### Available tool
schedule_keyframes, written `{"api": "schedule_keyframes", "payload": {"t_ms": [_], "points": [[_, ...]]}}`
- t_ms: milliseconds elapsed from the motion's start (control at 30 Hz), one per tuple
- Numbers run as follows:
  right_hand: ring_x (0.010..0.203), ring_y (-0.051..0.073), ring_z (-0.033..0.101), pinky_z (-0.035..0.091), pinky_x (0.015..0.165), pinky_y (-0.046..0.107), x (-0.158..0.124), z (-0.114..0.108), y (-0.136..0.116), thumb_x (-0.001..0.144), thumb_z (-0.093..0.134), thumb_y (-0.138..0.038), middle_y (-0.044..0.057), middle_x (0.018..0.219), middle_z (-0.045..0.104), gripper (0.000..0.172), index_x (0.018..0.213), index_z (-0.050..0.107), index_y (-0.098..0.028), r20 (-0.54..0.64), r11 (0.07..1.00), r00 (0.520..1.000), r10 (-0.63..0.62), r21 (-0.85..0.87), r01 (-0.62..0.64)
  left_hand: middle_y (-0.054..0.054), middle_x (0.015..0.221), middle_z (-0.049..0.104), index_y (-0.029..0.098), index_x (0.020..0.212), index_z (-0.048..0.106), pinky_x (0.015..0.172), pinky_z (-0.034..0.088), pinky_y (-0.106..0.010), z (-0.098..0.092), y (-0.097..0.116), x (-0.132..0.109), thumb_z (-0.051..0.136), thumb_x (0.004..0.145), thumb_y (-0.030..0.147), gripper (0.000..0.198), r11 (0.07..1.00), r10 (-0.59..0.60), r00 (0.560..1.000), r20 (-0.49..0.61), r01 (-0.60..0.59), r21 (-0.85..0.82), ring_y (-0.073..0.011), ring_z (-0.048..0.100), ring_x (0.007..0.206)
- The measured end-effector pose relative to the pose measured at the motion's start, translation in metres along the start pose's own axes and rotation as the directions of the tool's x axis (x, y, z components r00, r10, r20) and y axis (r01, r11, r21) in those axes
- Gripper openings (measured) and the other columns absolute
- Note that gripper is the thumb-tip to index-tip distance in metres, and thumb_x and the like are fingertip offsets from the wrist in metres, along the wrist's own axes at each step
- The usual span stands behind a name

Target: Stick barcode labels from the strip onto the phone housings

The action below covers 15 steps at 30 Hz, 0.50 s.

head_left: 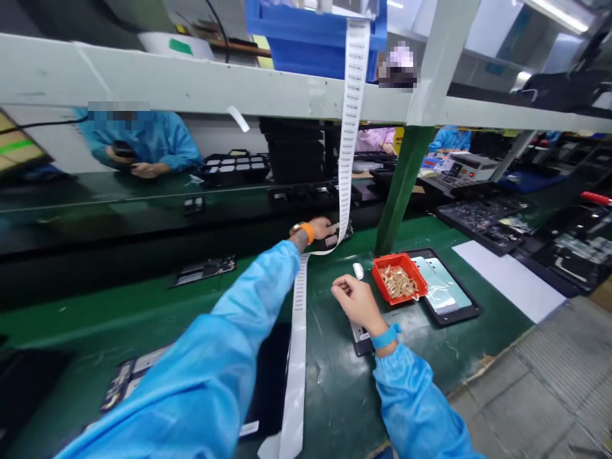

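Observation:
My left hand (319, 227), with an orange wristband, reaches to the far side of the bench. Its fingers close on the edge of a dark, opened electronic device (331, 241) with inner parts showing. A long strip of printed labels (352, 95) hangs down past that device and runs along the bench. Nearer to me, my right hand (356, 301), with a blue wristband, is curled with thumb and forefinger close together; what they hold, if anything, is hidden. Under its wrist lies another opened device (362, 344), partly covered. A small white object (358, 271) rests just beyond the fingers.
A red bin (377, 280) of small tan strips touches a black tray (459, 317) with pale panels. A green post (399, 185) rises behind. Another opened device (203, 271) lies left. A blue bin (315, 54) hangs overhead by the white shelf beam (191, 89). Co-workers sit opposite.

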State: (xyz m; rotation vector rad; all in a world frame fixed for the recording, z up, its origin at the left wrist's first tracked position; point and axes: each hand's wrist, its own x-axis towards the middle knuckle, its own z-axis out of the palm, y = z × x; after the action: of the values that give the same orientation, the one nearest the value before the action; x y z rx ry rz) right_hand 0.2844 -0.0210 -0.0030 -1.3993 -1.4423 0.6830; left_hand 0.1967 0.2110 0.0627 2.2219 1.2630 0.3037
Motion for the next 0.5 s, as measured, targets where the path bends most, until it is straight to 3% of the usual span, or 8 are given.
{"api": "schedule_keyframes", "payload": {"t_ms": [100, 167, 200, 233, 300, 333, 433, 500], "points": [[0.069, 0.019, 0.069, 0.055, 0.067, 0.031, -0.003, -0.002, 0.000, 0.087, 0.056, -0.038, 0.005, 0.077, 0.074, 0.021, 0.087, 0.068, -0.020, 0.020, 1.000, 1.000, -0.012, 0.027, 0.011, -0.012, 0.113, 0.068, 0.011, 0.120, 0.063, 0.083, 0.057, -0.037, -0.063, -0.044, -0.052, 0.065, 0.094, 0.036, 0.035, 0.959, -0.177, 0.979, -0.103, 0.149, -0.241, -0.0218, 0.067, 0.096], [0.070, 0.020, 0.069, 0.056, 0.069, 0.033, -0.009, 0.002, -0.001, 0.087, 0.058, -0.041, 0.006, 0.078, 0.073, 0.024, 0.090, 0.068, -0.019, 0.049, 0.999, 0.999, -0.020, 0.037, 0.018, -0.012, 0.103, 0.071, 0.009, 0.117, 0.062, 0.075, 0.057, -0.033, -0.087, -0.073, -0.121, 0.065, 0.092, 0.035, 0.036, 0.889, -0.282, 0.948, -0.146, 0.201, -0.412, -0.0204, 0.068, 0.085], [0.072, 0.020, 0.069, 0.056, 0.070, 0.033, -0.013, 0.006, -0.002, 0.087, 0.059, -0.041, 0.006, 0.079, 0.073, 0.025, 0.092, 0.068, -0.019, 0.068, 0.999, 0.998, -0.020, 0.040, 0.017, -0.012, 0.100, 0.071, 0.010, 0.116, 0.061, 0.072, 0.056, -0.032, -0.088, -0.083, -0.162, 0.065, 0.090, 0.036, 0.037, 0.847, -0.322, 0.934, -0.158, 0.209, -0.488, -0.0195, 0.068, 0.081], [0.073, 0.020, 0.069, 0.057, 0.072, 0.034, -0.018, 0.011, -0.005, 0.088, 0.061, -0.042, 0.006, 0.080, 0.073, 0.026, 0.095, 0.068, -0.019, 0.094, 0.999, 0.995, -0.015, 0.052, 0.010, -0.011, 0.099, 0.072, 0.011, 0.117, 0.061, 0.070, 0.056, -0.032, -0.080, -0.088, -0.203, 0.065, 0.088, 0.038, 0.040, 0.800, -0.355, 0.920, -0.165, 0.208, -0.562, -0.0192, 0.068, 0.078], [0.078, 0.020, 0.070, 0.057, 0.074, 0.035, -0.026, 0.025, -0.012, 0.089, 0.062, -0.043, 0.007, 0.088, 0.073, 0.029, 0.105, 0.067, -0.019, 0.185, 0.991, 0.983, 0.002, 0.129, -0.026, -0.006, 0.106, 0.072, 0.019, 0.124, 0.057, 0.074, 0.057, -0.031, -0.043, -0.084, -0.273, 0.069, 0.083, 0.039, 0.048, 0.697, -0.391, 0.900, -0.190, 0.155, -0.700, -0.0178, 0.069, 0.082], [0.082, 0.020, 0.070, 0.058, 0.075, 0.035, -0.031, 0.035, -0.017, 0.089, 0.063, -0.043, 0.008, 0.095, 0.073, 0.033, 0.112, 0.064, -0.020, 0.244, 0.981, 0.970, 0.005, 0.189, -0.053, -0.006, 0.111, 0.072, 0.020, 0.125, 0.057, 0.078, 0.057, -0.032, -0.019, -0.078, -0.298, 0.075, 0.076, 0.034, 0.054, 0.530, -0.380, 0.907, -0.181, 0.053, -0.846, -0.0190, 0.069, 0.087], [0.095, 0.021, 0.069, 0.059, 0.076, 0.035, -0.040, 0.068, -0.036, 0.087, 0.067, -0.040, 0.012, 0.120, 0.068, 0.053, 0.134, 0.051, -0.023, 0.379, 0.936, 0.925, -0.029, 0.334, -0.108, -0.005, 0.111, 0.073, 0.020, 0.117, 0.058, 0.087, 0.055, -0.033, 0.045, -0.055, -0.336, 0.080, 0.067, 0.021, 0.054, 0.109, -0.389, 0.911, -0.133, -0.098, -0.989, -0.0213, 0.070, 0.099], [0.098, 0.021, 0.066, 0.058, 0.078, 0.035, -0.042, 0.088, -0.043, 0.086, 0.067, -0.035, 0.011, 0.120, 0.067, 0.057, 0.138, 0.047, -0.024, 0.409, 0.943, 0.912, -0.039, 0.317, -0.102, -0.005, 0.113, 0.073, 0.020, 0.117, 0.057, 0.093, 0.054, -0.035, 0.068, -0.047, -0.341, 0.079, 0.064, 0.014, 0.057, -0.049, -0.404, 0.911, -0.085, -0.114, -0.992, -0.0234, 0.068, 0.107]]}}
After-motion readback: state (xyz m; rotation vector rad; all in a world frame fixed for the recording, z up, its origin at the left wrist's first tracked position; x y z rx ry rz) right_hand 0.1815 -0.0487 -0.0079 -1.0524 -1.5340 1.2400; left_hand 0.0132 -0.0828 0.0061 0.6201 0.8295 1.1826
